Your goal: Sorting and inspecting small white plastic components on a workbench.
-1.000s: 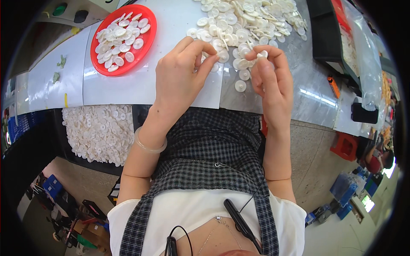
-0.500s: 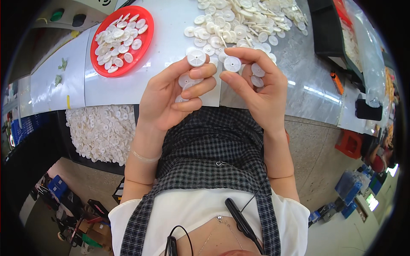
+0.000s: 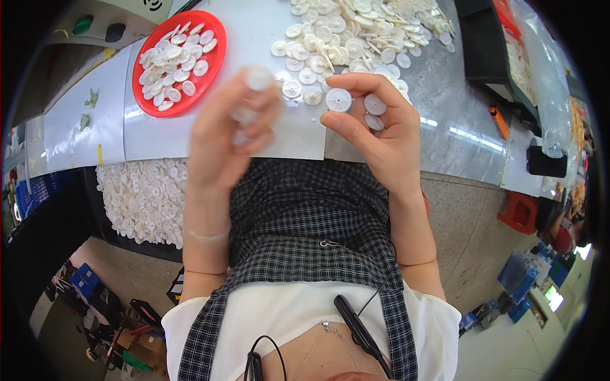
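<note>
My right hand pinches a small white plastic gear by its edge between thumb and forefinger. More white discs are tucked against its curled fingers. My left hand is smeared by motion beside the red plate. Its fingers are closed around several white gears, one at the fingertips and others lower in the grip. Beyond my hands a loose heap of white gears spreads over the table.
A red plate holds a pile of white gears at the left. Below the table edge, a black bin is full of similar pieces. At the right are a black crate, an orange-handled cutter and a dark phone.
My left hand has swung left, away from my right hand and toward the red plate, carrying its gears. My right hand keeps its gear pinched and has barely shifted.
</note>
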A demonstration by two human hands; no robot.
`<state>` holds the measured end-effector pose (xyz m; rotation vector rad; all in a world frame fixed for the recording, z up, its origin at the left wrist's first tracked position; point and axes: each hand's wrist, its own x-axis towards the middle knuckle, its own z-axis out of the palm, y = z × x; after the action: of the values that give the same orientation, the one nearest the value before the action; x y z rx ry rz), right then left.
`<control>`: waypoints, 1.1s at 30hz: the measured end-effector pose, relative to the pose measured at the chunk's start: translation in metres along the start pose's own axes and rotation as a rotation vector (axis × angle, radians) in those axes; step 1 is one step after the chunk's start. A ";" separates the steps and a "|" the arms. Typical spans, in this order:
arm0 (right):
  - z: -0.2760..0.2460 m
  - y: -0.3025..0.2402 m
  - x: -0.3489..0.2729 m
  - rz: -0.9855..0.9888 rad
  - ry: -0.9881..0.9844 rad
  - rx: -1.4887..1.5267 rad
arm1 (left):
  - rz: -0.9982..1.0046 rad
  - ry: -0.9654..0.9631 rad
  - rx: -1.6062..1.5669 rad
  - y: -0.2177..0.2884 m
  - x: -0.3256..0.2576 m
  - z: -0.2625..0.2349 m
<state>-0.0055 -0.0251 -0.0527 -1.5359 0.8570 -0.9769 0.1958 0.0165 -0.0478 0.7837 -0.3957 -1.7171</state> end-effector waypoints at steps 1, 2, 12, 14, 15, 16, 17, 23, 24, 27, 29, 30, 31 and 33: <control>-0.002 0.000 -0.001 0.000 0.001 -0.001 | 0.150 0.115 0.154 0.008 0.000 -0.003; -0.004 0.001 -0.001 0.031 -0.010 -0.023 | 0.300 0.231 0.308 0.018 0.000 -0.008; 0.002 -0.005 0.003 0.072 0.095 0.391 | 0.738 0.367 1.192 0.025 0.012 -0.028; 0.001 -0.005 0.005 0.054 0.107 0.382 | 0.590 0.192 1.187 0.009 0.012 -0.018; -0.001 -0.004 0.007 0.035 0.128 0.371 | 0.591 0.194 1.184 0.005 0.011 -0.012; -0.006 -0.002 0.008 0.035 0.125 0.368 | 0.483 0.183 1.203 0.001 0.009 -0.008; -0.012 0.000 0.010 -0.049 0.099 -0.026 | 0.374 0.171 1.220 -0.002 0.009 -0.004; -0.006 0.012 0.017 -0.221 0.108 -0.849 | 0.557 0.223 1.408 -0.013 0.017 -0.003; -0.005 0.014 0.017 -0.224 0.087 -0.924 | 0.586 0.212 1.446 -0.013 0.017 -0.003; -0.004 0.014 0.017 -0.222 0.082 -0.953 | 0.589 0.212 1.447 -0.014 0.017 -0.002; -0.004 0.014 0.016 -0.219 0.091 -0.922 | 0.541 0.222 1.440 -0.012 0.013 0.002; -0.003 0.014 0.016 -0.221 0.095 -0.886 | 0.494 0.238 1.434 -0.010 0.011 0.003; -0.003 0.012 0.015 -0.221 0.094 -0.885 | 0.493 0.239 1.435 -0.010 0.011 0.003; -0.005 0.003 0.012 -0.124 0.118 -0.570 | 0.483 0.230 1.436 -0.009 0.010 0.001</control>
<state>-0.0052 -0.0388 -0.0532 -2.0463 1.2054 -0.9667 0.1868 0.0096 -0.0559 1.6677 -1.5654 -0.6621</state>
